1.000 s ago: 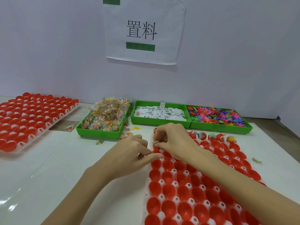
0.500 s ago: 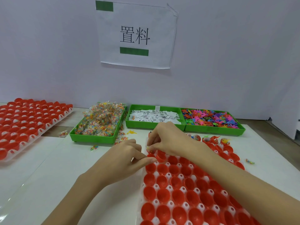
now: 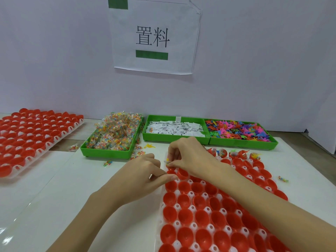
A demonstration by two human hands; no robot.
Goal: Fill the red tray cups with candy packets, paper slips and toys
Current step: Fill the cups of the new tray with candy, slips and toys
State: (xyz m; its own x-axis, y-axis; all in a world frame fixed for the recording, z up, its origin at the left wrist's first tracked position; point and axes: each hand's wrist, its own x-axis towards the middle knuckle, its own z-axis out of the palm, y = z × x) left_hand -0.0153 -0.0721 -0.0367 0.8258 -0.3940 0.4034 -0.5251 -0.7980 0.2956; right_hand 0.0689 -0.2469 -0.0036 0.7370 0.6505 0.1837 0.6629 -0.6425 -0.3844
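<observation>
Your right hand (image 3: 189, 157) hangs over the far left corner of the red tray (image 3: 209, 211), fingers curled and pinching a small candy packet (image 3: 167, 161) whose clear wrapper and yellow speck peep out at the fingertips. The cup it belongs in, by my reading, lies directly beneath and just towards you from that pinch, in the tray's far left corner, so the coming move looks like a short drop straight down, not a reach. Your left hand (image 3: 145, 174) sits just beside the tray's left edge, thumb and forefinger pressed together at the rim of the second row of cups; whether they pinch a slip or packet of their own I cannot tell. The right hand is the nearer one to the target cup. The tray runs long from you towards the bins, and most of its cups show bare and red, with only a few in the far row holding packets and toys. Supplies lie beyond your hands: the candy bin (image 3: 111, 137) to the far left, the paper slip bin (image 3: 175, 129) straight ahead, the toy bin (image 3: 240, 130) to the far right. A second red tray (image 3: 31, 139) rests well apart on the left of the tabletop (image 3: 54, 197).
</observation>
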